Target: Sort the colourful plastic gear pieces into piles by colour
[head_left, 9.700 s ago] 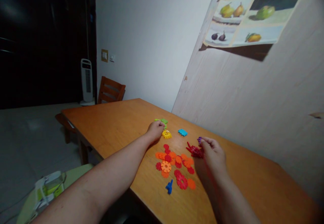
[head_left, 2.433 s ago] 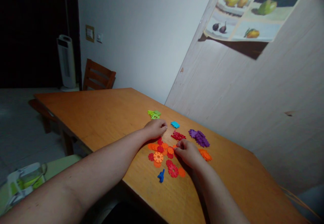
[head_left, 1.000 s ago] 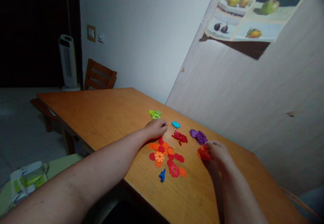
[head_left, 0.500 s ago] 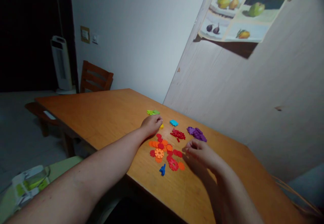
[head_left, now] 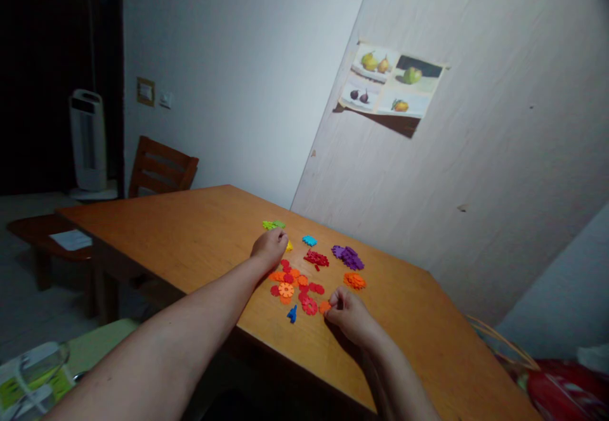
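My left hand (head_left: 270, 248) is closed near the far side of the table, beside a yellow piece (head_left: 289, 246); whatever its curled fingers hold is hidden. My right hand (head_left: 351, 316) is low over the table, its thumb and fingers pinched at the edge of an orange notched disc (head_left: 324, 307). Left of that disc lies a mixed scatter of red discs (head_left: 309, 305) and orange discs (head_left: 286, 290). A small blue piece (head_left: 292, 314) lies closer to the near edge.
Sorted piles lie farther back: green (head_left: 273, 224), light blue (head_left: 309, 241), dark red (head_left: 316, 258), purple (head_left: 348, 257) and orange (head_left: 354, 281). A wall stands behind the wooden table (head_left: 190, 231). A wooden chair (head_left: 162, 166) is at the far left.
My right hand has moved down and nearer, from beside the purple pile to the loose orange disc, uncovering the orange pile. My left hand stays by the yellow piece. The camera view has shifted.
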Action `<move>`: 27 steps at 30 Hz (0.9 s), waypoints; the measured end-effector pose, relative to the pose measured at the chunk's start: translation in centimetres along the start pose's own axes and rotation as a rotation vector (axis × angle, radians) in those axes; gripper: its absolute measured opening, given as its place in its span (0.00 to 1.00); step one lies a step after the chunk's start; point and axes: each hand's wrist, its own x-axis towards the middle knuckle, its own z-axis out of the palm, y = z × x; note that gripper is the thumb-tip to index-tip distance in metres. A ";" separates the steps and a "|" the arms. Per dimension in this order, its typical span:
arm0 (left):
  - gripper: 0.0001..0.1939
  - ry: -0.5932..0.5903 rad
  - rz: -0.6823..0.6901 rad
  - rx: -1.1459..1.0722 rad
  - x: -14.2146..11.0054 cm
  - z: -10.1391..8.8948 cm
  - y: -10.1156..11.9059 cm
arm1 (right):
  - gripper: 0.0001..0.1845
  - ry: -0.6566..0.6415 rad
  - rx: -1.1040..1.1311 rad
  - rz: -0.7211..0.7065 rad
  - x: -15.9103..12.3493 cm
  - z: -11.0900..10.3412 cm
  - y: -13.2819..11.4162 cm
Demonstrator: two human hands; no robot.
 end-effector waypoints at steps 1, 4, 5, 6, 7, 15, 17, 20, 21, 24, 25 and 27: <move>0.13 -0.006 -0.003 -0.006 -0.2 -0.1 0.1 | 0.10 0.026 0.053 0.011 0.1 -0.1 0.2; 0.13 -0.012 -0.040 -0.038 -0.9 -0.5 -0.3 | 0.11 0.107 0.252 0.071 0.5 -0.8 1.1; 0.13 -0.010 -0.060 -0.049 -1.1 -0.8 -0.7 | 0.12 0.138 0.325 0.092 0.7 -1.2 1.5; 0.13 -0.003 -0.077 -0.062 -1.4 -1.0 -1.1 | 0.13 0.170 0.391 0.112 0.8 -1.6 1.7; 0.12 0.006 -0.094 -0.074 -1.6 -1.3 -1.6 | 0.14 0.202 0.444 0.127 1.0 -2.0 2.0; 0.12 0.036 -0.169 -0.142 -3.3 -2.3 -2.7 | 0.17 0.330 0.515 0.175 0.6 -2.7 2.6; 0.12 0.018 -0.170 -0.133 -3.8 -2.3 -2.4 | 0.16 0.315 0.508 0.163 0.3 -1.9 2.4; 0.12 -0.020 -0.143 -0.115 -4.4 -2.2 -1.9 | 0.14 0.223 0.450 0.114 -0.1 -0.3 1.6; 0.12 -0.029 -0.132 -0.112 -4.5 -2.1 -1.9 | 0.13 0.179 0.409 0.091 -0.3 0.3 1.1; 0.12 -0.051 -0.126 -0.102 -4.6 -2.1 -1.8 | 0.12 0.067 0.230 0.035 -1.0 1.8 -0.3; 0.12 -0.058 -0.132 -0.094 -4.6 -2.1 -1.8 | 0.12 0.051 0.155 0.019 -1.2 2.1 -0.8; 0.11 -0.070 -0.134 -0.078 -4.6 -2.0 -1.9 | 0.13 0.055 -0.006 -0.021 -1.5 2.6 -1.5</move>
